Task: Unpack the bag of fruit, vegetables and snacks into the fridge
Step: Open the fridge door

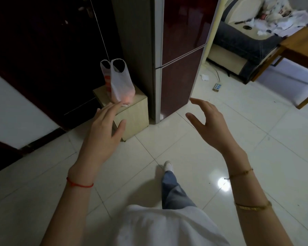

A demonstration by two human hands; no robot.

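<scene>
On top of the small wooden cabinet (132, 114), near its back edge beside the fridge (181, 55), sits the thin white plastic bag (122, 82), handles up, reddish contents showing through. Left hand (101, 132) reaches toward it, fingers spread and empty; right hand (210, 125) hangs open, loosely curled, likely ready for the closed glossy fridge door.

Small wooden cabinet (132, 114) on tiled floor (220, 157), white plastic bag (121, 82) upright on top
</scene>
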